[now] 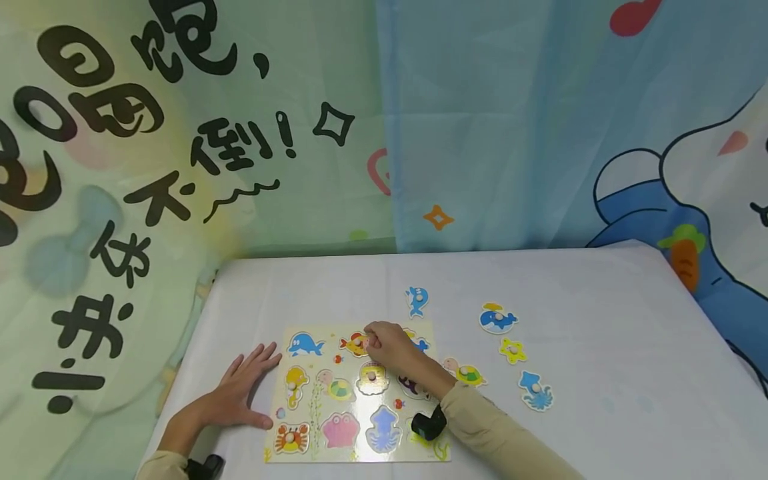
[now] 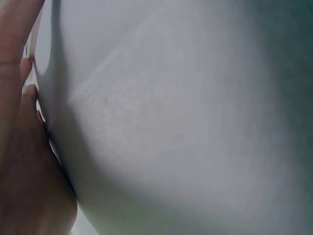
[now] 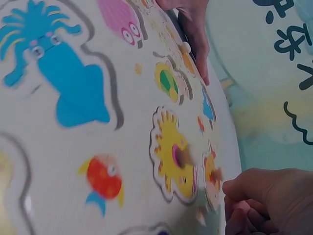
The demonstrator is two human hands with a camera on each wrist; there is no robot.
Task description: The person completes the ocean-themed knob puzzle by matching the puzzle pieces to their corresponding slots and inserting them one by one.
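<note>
A pale puzzle board (image 1: 354, 459) with sea-animal shapes lies on the white table. My left hand (image 1: 243, 390) rests on the table with fingers spread, its thumb at the board's left edge. In the left wrist view, part of the left hand (image 2: 29, 161) is against a white surface. At the board's top, my right hand (image 1: 393, 347) has curled fingers beside the orange fish piece (image 1: 354, 344). The right wrist view shows the fish's knob (image 3: 216, 174) slightly apart from the curled right hand (image 3: 266, 200). Beside it sits a yellow shell piece (image 1: 372, 379).
Right of the board lie a whale piece (image 1: 498, 321), a yellow starfish piece (image 1: 513, 350), a blue squid piece (image 1: 536, 393) and a turtle piece (image 1: 471, 375) beside the right forearm. A blue fish-like piece (image 1: 417, 301) lies behind the board. Printed curtains (image 1: 480, 133) hang behind the table.
</note>
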